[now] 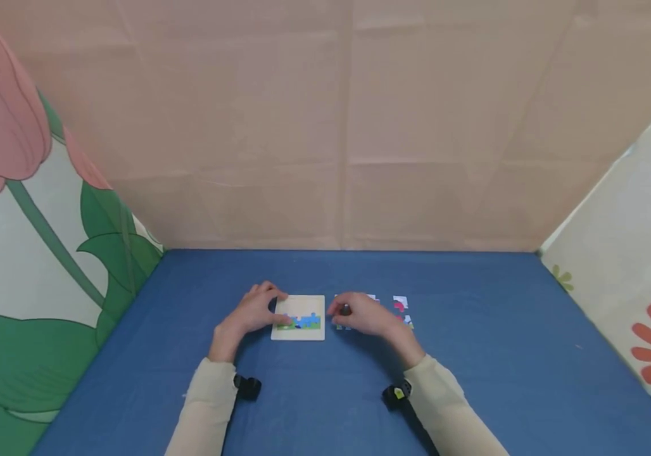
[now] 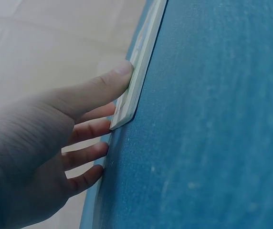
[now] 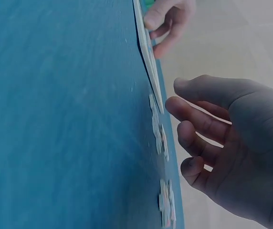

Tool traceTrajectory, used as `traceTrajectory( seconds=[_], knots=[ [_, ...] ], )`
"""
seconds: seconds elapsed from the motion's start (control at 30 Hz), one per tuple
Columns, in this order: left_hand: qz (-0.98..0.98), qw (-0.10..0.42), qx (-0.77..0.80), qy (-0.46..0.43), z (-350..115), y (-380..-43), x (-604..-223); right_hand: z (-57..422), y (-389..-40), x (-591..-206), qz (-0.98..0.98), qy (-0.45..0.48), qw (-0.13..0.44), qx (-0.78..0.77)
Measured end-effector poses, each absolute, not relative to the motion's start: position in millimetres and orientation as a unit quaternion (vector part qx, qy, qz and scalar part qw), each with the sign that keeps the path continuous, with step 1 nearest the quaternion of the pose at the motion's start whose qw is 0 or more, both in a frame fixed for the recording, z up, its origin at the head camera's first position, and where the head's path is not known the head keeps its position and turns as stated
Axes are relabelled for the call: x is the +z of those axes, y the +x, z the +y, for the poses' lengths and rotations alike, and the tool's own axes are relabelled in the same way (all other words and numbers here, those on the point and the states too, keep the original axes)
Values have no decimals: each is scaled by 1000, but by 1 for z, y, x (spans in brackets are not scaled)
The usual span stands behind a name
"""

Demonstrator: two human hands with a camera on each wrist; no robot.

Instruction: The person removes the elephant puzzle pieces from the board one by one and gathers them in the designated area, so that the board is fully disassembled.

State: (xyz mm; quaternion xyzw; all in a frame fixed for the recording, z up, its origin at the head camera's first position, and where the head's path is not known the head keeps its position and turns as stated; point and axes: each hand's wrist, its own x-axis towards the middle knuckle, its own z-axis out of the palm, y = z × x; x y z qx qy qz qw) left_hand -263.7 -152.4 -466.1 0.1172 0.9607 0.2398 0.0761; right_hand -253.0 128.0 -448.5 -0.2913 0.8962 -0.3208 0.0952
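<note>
A small square wooden puzzle board [image 1: 301, 304] lies on the blue table, with joined puzzle pieces [image 1: 306, 322] in blue and green along its near part. At its left side, my left hand [image 1: 254, 310] rests with the thumb on the pieces and the forefinger by the far left corner. In the left wrist view the thumb lies straight against the board [image 2: 139, 81], the other fingers spread along its edge. Just right of the board hovers my right hand [image 1: 365, 313], its fingers loosely bent. A gap shows between thumb and forefinger in the right wrist view, with nothing held there.
Loose puzzle pieces [image 1: 400, 302] with white and red lie to the right, some partly hidden beneath the right hand. The blue table [image 1: 491, 354] meets a beige back wall [image 1: 428, 126]. Flower-printed panels [image 1: 599, 209] flank both sides. A small black device [image 1: 247, 387] sits on each wrist.
</note>
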Motion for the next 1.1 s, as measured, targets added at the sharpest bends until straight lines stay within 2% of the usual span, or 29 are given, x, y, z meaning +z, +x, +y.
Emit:
traceTrajectory(
  seconds=[0.67,1.1],
  knots=[
    [966,52,222,124,-148,-266,-468,95,-273,-453,901,-331,80,-267],
    [970,43,210,111,-145,-266,-468,89,-276,-454,915,-293,93,-262]
  ],
)
